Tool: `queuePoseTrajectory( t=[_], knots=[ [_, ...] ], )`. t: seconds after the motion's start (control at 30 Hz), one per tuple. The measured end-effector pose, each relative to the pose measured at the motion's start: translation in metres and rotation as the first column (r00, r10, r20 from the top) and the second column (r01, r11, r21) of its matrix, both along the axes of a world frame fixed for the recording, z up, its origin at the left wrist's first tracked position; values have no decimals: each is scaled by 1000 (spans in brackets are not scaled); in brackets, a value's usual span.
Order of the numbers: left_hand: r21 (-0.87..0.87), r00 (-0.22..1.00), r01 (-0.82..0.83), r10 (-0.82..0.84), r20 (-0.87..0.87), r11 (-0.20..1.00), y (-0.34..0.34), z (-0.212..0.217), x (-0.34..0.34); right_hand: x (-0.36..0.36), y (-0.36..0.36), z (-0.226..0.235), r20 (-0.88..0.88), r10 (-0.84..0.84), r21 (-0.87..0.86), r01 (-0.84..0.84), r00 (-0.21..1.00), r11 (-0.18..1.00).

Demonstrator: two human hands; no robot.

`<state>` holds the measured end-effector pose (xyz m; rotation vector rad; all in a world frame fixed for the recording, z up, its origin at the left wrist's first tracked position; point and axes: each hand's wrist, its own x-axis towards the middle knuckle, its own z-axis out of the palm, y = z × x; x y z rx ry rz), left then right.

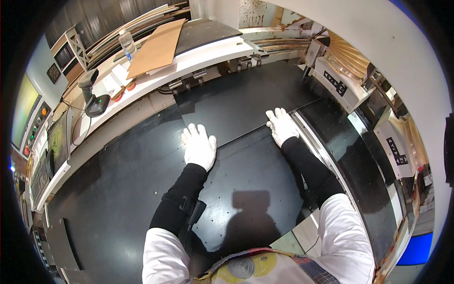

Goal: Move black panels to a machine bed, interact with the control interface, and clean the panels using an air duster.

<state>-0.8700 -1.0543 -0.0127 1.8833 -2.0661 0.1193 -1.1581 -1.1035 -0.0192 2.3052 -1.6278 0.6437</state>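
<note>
A flat dark grey panel (246, 94) lies on the black machine table (132, 180), its far end close to the machine's metal clamps. My left hand (198, 146), in a white glove, rests on the panel's near left corner with the fingers stretched out. On the near right part of the same panel lies my right hand (282, 125), also gloved in white, its fingers extended beside a metal rail (321, 146). Both palms press flat and neither hand grips anything. Black sleeves cover my forearms.
Metal clamps (198, 75) line the far table edge. Behind them, a white ledge holds a barcode scanner (94, 97), a brown board (158, 47) and a clear bottle (126, 42). White machine heads (343, 83) stand at the right. A control panel (35, 128) and keyboard (41, 175) are at the left.
</note>
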Motion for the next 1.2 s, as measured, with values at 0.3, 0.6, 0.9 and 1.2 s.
queuePoseTrajectory(
  t=[0.3, 0.6, 0.9, 1.2],
  knots=[
    [-215, 996, 4, 14, 83, 977, -5, -12, -3, -8, -7, -3, -72, 54, -13, -55, 996, 998],
    [-77, 1000, -15, 17, 26, 997, -8, -9, -1, -3, -8, -4, -114, 25, -66, -33, 993, 997],
    [5, 1000, -6, 6, -14, 1000, -4, -5, 0, -6, -8, -7, -115, 26, 39, -22, 993, 999],
    [-7, 1000, 8, -8, -24, 1000, -5, -9, -3, -7, -3, -2, -139, 16, 20, -13, 990, 1000]
  ],
)
